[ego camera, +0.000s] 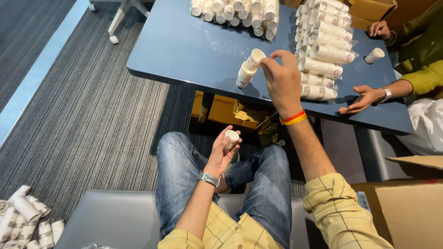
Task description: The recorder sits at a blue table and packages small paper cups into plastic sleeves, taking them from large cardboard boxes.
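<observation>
Paper cups are everywhere in this view. Near the upper middle of the frame, the person's right hand (281,80) reaches out over the dark blue table (184,50), its fingertips pinched on the rim of the top cup (254,58) of a short stack of cups (244,74) that leans toward the upper right on the table's near edge. That wrist wears an orange-and-yellow band (294,118). Lower, at the centre of the frame, the left hand (221,152) hovers above the person's knees in blue jeans (267,184) — its fingers curled around a single white cup (232,138), mouth turned to the upper right. A metal watch (209,179) sits on that wrist.

Sleeves of stacked cups wrapped in clear plastic (323,55) lie in a pile at the upper right of the table, just beside the right hand, and a second heap of cups (235,11) sits along the top edge. At the right edge, another person's hands rest on the table — one palm up (362,99), one farther back (379,29) — with a lone cup on its side (374,55) between them. More wrapped cups (25,216) lie on the striped carpet at lower left, and a cardboard box (410,207) fills the lower right.
</observation>
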